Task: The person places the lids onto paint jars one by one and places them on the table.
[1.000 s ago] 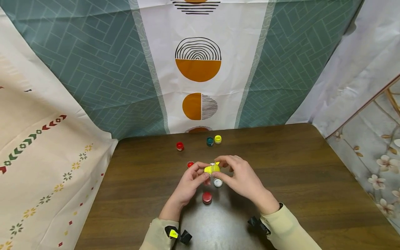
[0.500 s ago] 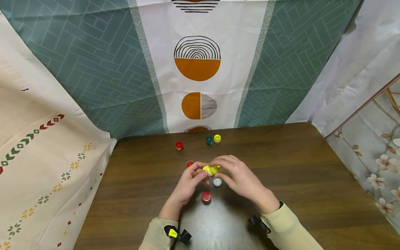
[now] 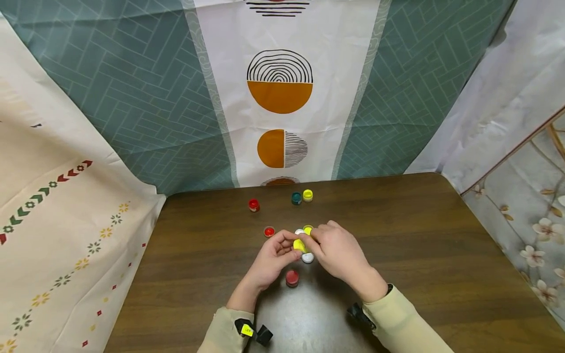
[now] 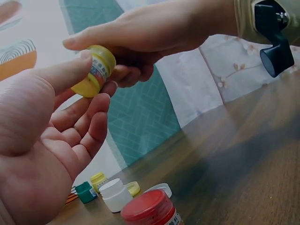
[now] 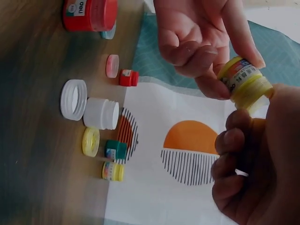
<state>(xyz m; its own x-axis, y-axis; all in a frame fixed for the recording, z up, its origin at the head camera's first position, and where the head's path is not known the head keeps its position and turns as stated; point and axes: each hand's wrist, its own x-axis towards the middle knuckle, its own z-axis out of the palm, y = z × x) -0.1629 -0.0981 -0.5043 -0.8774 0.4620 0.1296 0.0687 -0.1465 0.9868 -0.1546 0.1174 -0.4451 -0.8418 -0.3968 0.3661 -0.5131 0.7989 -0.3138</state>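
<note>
Below head-view centre, the left hand (image 3: 267, 260) clamps the yellow jar (image 3: 299, 245) between fingers. The right hand (image 3: 341, 255) seemingly pinches its rim.

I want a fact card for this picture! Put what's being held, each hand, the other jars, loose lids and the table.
Held: yellow jar, tilted
Left hand: pinches the jar
Right hand: curled fingers at its other end
Other jars: white jar, green jar, second yellow jar, near red jar, far red jar
Loose lids: white lid, yellow lid, red lid
Table: brown, wood-look
</note>
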